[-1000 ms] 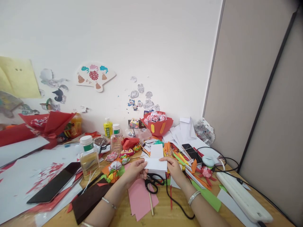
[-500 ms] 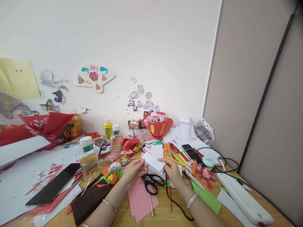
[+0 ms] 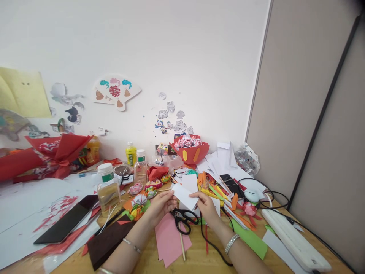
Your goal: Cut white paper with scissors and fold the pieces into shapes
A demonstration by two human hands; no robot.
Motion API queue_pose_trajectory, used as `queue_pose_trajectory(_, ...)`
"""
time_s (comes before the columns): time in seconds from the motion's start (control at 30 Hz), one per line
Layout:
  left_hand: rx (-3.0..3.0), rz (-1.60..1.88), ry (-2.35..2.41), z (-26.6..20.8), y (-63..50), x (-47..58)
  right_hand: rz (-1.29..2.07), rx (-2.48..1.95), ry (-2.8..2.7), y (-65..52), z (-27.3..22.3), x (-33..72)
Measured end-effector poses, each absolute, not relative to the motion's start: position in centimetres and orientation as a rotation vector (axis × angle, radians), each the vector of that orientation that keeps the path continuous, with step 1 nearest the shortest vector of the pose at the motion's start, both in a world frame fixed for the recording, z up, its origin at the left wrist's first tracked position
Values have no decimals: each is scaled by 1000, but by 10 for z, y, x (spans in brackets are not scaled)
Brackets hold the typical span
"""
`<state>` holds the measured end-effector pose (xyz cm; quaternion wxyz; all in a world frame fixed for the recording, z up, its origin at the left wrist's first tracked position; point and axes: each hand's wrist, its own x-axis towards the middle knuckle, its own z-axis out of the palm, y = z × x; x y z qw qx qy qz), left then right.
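Observation:
Between my two hands is a small folded white paper [image 3: 182,195], held up over the table. My left hand [image 3: 163,205] pinches its left edge with thumb and fingertips. On the opposite edge, my right hand [image 3: 205,204] grips the paper with thumb and forefinger. Black-handled scissors [image 3: 185,220] lie just below the paper, across pink paper sheets [image 3: 168,239] with a thin wooden stick [image 3: 182,245] on them. Another white paper piece [image 3: 190,182] lies right behind the held one.
Clear plastic bottles [image 3: 108,194] and crumpled paper flowers [image 3: 137,207] crowd the left. A black tablet [image 3: 67,220] lies on white sheets. A red paper bouquet [image 3: 192,154] stands by the wall. Right are a phone [image 3: 231,185], white mouse [image 3: 252,195], black cables and a white power strip [image 3: 296,239].
A raised white sheet at the far left is no longer there. Both hands keep hold of the folded paper, which is tilted slightly differently. The whole view has shifted a little.

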<state>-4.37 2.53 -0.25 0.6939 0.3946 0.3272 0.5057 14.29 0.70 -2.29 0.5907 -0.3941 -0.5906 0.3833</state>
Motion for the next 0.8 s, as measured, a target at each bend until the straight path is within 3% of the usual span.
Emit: queue_pose_trajectory(0.8,1181,1100,879,-16,33,-36,862,-943,-1410,8,-25,145)
